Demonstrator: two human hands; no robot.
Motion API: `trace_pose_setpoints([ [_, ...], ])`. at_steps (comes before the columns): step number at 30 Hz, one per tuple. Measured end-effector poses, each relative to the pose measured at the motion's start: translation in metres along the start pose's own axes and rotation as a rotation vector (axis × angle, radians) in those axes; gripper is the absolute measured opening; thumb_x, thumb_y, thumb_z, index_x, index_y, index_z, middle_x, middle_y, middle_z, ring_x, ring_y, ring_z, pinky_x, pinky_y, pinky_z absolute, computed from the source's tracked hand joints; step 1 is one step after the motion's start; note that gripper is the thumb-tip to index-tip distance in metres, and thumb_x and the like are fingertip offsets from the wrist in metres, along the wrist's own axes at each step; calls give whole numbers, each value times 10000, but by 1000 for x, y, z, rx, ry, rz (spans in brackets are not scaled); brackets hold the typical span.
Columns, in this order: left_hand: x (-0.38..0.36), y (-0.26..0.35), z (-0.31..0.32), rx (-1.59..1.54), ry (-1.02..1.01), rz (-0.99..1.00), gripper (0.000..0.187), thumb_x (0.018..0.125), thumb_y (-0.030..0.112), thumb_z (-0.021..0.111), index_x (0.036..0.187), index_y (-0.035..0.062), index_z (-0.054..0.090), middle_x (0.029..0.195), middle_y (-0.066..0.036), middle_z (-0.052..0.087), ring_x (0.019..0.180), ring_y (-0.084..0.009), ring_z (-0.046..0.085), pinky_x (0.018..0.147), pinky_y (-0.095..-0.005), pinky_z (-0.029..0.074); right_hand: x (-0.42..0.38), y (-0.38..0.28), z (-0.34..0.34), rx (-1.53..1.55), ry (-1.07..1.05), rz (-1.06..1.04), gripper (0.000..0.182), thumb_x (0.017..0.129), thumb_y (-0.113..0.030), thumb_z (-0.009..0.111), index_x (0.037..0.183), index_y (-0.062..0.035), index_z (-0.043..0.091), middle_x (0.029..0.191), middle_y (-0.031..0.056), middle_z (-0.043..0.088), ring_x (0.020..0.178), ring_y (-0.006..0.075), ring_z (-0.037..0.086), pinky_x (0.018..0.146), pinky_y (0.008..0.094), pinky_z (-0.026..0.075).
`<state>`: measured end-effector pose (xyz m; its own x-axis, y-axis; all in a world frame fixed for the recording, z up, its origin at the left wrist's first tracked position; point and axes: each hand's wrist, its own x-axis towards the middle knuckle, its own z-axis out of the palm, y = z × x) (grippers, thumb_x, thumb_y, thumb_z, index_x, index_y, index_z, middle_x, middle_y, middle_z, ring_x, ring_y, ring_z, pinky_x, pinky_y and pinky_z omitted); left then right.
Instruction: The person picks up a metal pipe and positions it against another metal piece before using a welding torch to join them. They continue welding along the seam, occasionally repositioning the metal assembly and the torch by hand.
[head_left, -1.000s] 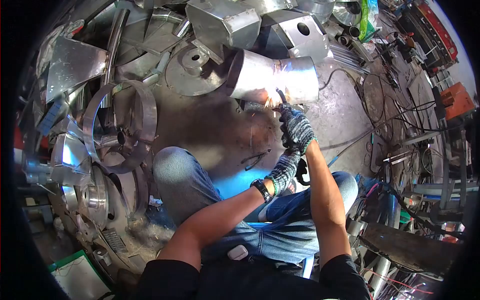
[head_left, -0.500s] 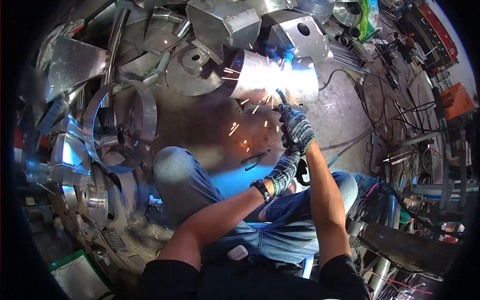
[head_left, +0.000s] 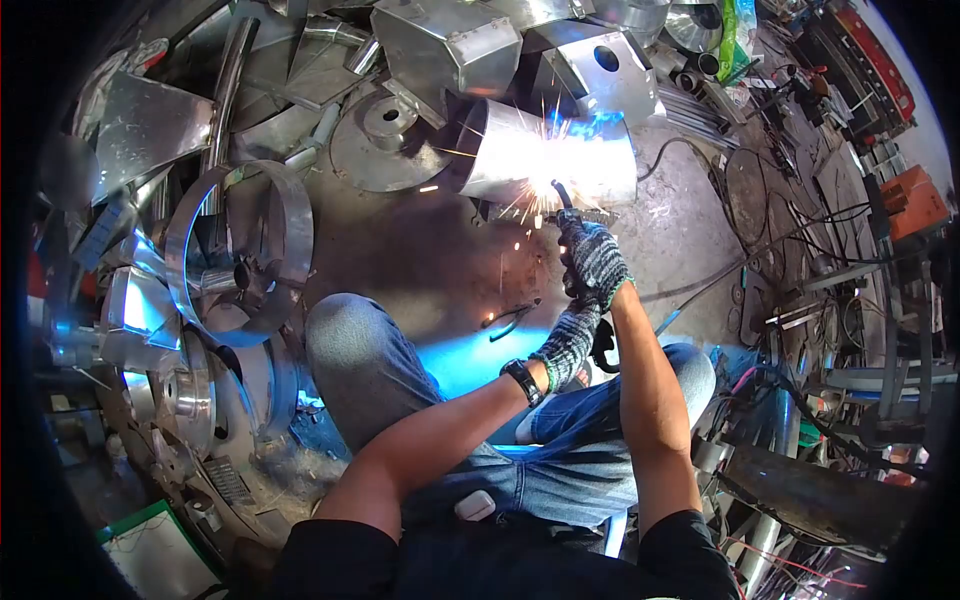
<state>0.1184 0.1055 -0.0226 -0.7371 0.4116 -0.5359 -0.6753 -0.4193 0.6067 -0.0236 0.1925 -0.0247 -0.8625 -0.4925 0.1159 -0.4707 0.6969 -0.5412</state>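
My right hand (head_left: 594,262), in a grey-and-black knit glove, is closed around a welding torch (head_left: 562,193). The curved neck of the torch points up at a metal cylinder (head_left: 482,160), where a white glare and sparks hide the contact spot. Just below, my left hand (head_left: 568,345), gloved too and with a watch at the wrist, is closed against the lower part of the torch grip; its fingers are partly hidden. A dark curved part of the torch (head_left: 605,345) shows beside it. The cylinder lies on its side on the floor.
Pliers-like tool (head_left: 514,318) lies on the floor between my knees and the cylinder. A flanged disc (head_left: 388,140) and a large metal ring (head_left: 290,240) are to the left. Cables (head_left: 700,290) run across the floor at right, near an orange box (head_left: 912,200).
The sparks have changed shape, and fewer fly toward the floor. Both hands and the torch stay almost in place.
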Motion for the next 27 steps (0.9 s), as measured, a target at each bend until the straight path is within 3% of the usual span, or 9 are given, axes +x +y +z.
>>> trace_pose_setpoints([
  [4, -4, 5, 1, 111, 78, 38, 538, 1147, 549, 401, 1153, 62, 629, 897, -90, 716, 702, -196, 659, 559, -366, 551, 1, 16, 10, 61, -139, 124, 876, 958, -92, 650, 1703, -130, 190, 902, 206, 713, 767, 367, 707, 684, 487, 577],
  [5, -4, 5, 0, 83, 62, -62, 543, 1146, 553, 399, 1133, 64, 633, 877, -88, 712, 659, -190, 639, 537, -359, 531, -2, 16, 12, 246, -72, 197, 538, 1004, -366, 594, 1426, -72, 440, 802, 131, 635, 653, 280, 629, 571, 434, 517],
  [6, -2, 3, 0, 83, 62, -62, 543, 1146, 553, 399, 1133, 64, 633, 877, -88, 712, 659, -190, 639, 537, -359, 531, -3, 18, 14, 432, -3, 268, 654, 1050, -641, 537, 1149, -13, 690, 702, 55, 556, 539, 193, 552, 457, 381, 457],
  [9, 3, -2, 0, 206, 178, 92, 552, 1142, 559, 404, 1112, 61, 641, 856, -88, 708, 610, -181, 613, 518, -345, 508, 6, -48, -20, 756, -31, 832, 643, 1051, -620, 553, 1104, 7, 688, 689, 57, 557, 514, 195, 527, 460, 382, 463],
  [11, -8, 8, 6, 34, 63, -32, 541, 1147, 539, 403, 1086, 62, 650, 850, -82, 699, 610, -176, 608, 527, -336, 509, 0, -20, -8, 662, -74, 642, 630, 1056, -614, 550, 1060, 0, 690, 681, 69, 565, 508, 190, 536, 461, 386, 463],
  [13, -3, 3, 3, 38, 47, 8, 529, 1149, 529, 403, 1083, 65, 649, 846, -77, 695, 606, -175, 604, 522, -336, 507, -2, 6, 11, 385, 110, 59, 608, 1068, -593, 540, 1022, -6, 687, 685, 78, 575, 496, 185, 538, 459, 382, 462],
  [23, 7, -8, -2, 116, 99, 11, 498, 1142, 514, 427, 1040, 75, 641, 827, -67, 679, 541, -158, 574, 435, -324, 451, 1, -10, 1, 207, 78, 4, 561, 1069, -572, 558, 1041, -24, 679, 686, 74, 571, 516, 171, 546, 460, 365, 458],
  [25, 9, -8, -3, 144, 121, 59, 492, 1145, 504, 424, 1036, 77, 642, 829, -66, 680, 562, -156, 581, 446, -329, 457, 4, -39, -13, 715, -14, 809, 556, 1051, -568, 588, 1063, -18, 670, 678, 72, 563, 498, 179, 532, 458, 369, 453],
  [27, 6, -4, -1, 171, 143, 109, 486, 1148, 495, 421, 1032, 78, 643, 831, -65, 682, 583, -155, 589, 456, -334, 463, 3, -39, -17, 755, -42, 869, 571, 1031, -584, 612, 1072, -18, 667, 671, 65, 547, 500, 190, 528, 460, 372, 454],
])
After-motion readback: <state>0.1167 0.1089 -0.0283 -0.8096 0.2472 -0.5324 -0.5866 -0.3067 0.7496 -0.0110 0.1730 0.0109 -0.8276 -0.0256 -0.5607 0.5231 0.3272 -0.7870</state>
